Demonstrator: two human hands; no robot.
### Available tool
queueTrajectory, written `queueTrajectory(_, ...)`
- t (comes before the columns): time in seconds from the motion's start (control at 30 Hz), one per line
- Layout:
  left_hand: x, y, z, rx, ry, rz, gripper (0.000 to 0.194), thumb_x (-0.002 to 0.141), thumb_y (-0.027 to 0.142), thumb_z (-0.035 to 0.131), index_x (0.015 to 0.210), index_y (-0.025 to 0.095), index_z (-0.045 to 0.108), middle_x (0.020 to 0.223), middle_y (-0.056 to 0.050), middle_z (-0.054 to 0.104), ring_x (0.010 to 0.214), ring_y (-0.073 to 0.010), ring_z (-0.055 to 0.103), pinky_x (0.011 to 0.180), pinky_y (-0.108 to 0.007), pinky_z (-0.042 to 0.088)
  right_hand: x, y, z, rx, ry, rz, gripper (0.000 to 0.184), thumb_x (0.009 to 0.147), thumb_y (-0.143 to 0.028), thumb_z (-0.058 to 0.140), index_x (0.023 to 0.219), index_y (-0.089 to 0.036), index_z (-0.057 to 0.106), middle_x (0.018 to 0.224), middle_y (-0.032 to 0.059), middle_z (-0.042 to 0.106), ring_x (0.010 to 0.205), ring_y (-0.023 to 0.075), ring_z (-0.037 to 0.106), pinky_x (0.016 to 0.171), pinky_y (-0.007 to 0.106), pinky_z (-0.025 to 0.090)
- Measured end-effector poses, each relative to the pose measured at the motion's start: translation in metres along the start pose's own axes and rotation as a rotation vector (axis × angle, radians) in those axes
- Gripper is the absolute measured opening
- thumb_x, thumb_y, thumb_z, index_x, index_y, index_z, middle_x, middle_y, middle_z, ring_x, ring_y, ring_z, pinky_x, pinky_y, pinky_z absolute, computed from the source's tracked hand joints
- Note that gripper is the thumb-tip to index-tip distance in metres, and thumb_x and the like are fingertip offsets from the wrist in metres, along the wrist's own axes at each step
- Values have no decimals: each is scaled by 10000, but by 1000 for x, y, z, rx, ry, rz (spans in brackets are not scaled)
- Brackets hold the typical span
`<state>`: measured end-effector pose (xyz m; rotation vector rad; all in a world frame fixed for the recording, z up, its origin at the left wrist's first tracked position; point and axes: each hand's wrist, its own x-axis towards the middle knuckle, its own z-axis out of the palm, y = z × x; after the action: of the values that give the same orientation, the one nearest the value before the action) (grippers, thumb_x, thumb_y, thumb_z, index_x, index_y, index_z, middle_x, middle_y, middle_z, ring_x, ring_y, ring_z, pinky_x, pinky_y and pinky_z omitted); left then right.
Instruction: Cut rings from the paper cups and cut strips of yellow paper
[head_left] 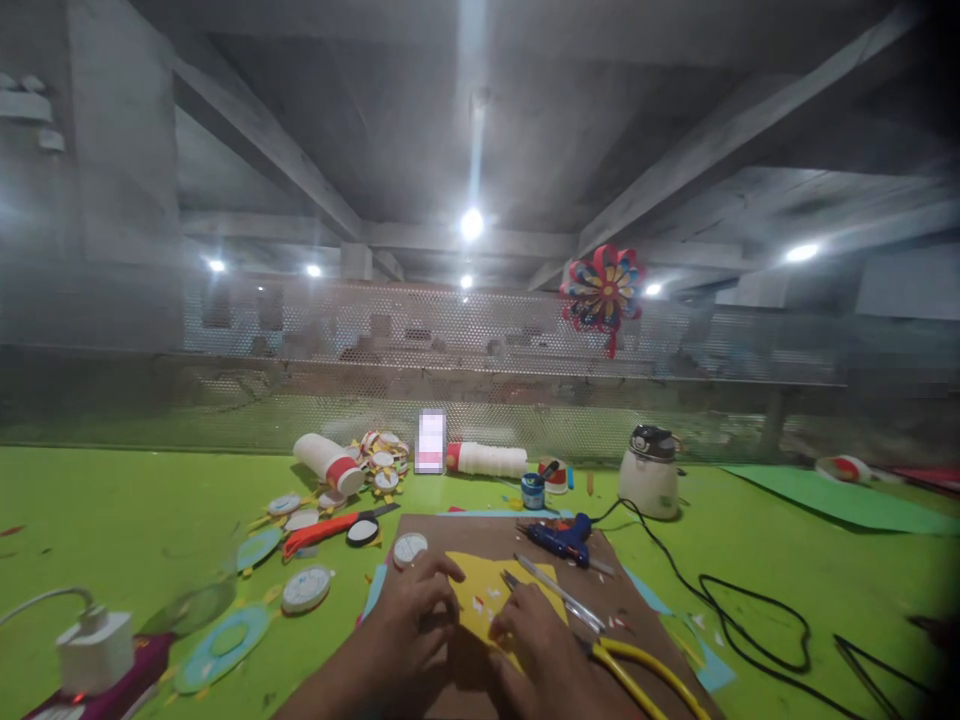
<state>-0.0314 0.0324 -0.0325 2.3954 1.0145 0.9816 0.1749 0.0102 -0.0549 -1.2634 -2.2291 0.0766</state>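
A sheet of yellow paper lies on the brown board in front of me, with small white scraps on it. My left hand is at the sheet's left edge, its fingers bent but apart; I see nothing held in them. On the lower right of the sheet, my right hand has its fingers curled in and drawn together. Whatever they may pinch is hidden. Beside that hand lie yellow-handled scissors, their blades partly covered by it, and a silver pen-like tool. A round white disc rests above my left hand.
A blue glue gun lies on the board, its black cord running right. Leftward are an orange utility knife, paper rings and discs. Cups, a blue jar and a cream pot stand farther back.
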Motion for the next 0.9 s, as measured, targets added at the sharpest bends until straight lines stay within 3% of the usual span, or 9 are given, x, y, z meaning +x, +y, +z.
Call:
queueTrajectory(0.1,0,2,1,11,40,54,132,683,57,550,712,185,534,1087,-77,585,960,-190,546,835,-300,432,2,4,6,-28,-19,-28,226,704,-57,633,892,-172,685,929,81,619,890,213,567,760,301,427)
queueTrajectory(0.2,0,4,3,3,63,43,157,639,35,541,670,184,503,880,-45,616,797,-156,540,704,-249,423,2,5,9,-56,-42,-22,191,743,-51,596,833,-175,710,908,87,640,892,219,566,752,305,408)
queueTrajectory(0.3,1,4,6,4,70,-6,154,683,38,477,652,184,512,698,-6,598,674,-130,503,617,-224,384,0,-1,3,-75,-74,14,208,809,-66,535,805,-175,712,908,89,666,906,213,574,774,297,406)
queueTrajectory(0.43,1,1,9,11,32,-35,141,765,118,463,717,180,581,686,-6,616,632,-124,499,570,-219,363,-1,-11,-10,-93,-120,72,198,829,-116,525,818,-191,707,943,79,677,918,201,589,790,271,410)
queueTrajectory(0.6,-1,1,11,58,26,-90,162,786,158,451,719,167,598,701,-32,636,657,-147,545,578,-233,407,1,-18,-17,-141,-162,124,237,785,-55,513,810,-187,709,925,74,688,862,180,624,702,233,422)
queueTrajectory(0.7,1,0,3,14,93,-138,204,810,189,438,838,187,641,749,-26,678,668,-152,598,583,-235,451,1,-17,-18,-177,-178,150,231,810,-53,504,787,-168,703,876,73,692,775,163,638,638,232,432)
queueTrajectory(0.8,6,-9,-16,87,294,-191,229,812,292,474,906,194,659,844,-45,720,714,-174,644,637,-267,493,0,-13,-18,-206,-203,169,191,889,-125,516,773,-153,666,841,39,683,798,164,636,691,281,478)
queueTrajectory(0.9,10,-26,-36,130,335,-301,274,775,358,504,911,181,663,878,-73,725,794,-217,651,701,-312,493,0,-5,-18,-221,-267,190,174,925,-279,545,869,-144,638,861,13,669,782,153,642,724,345,522)
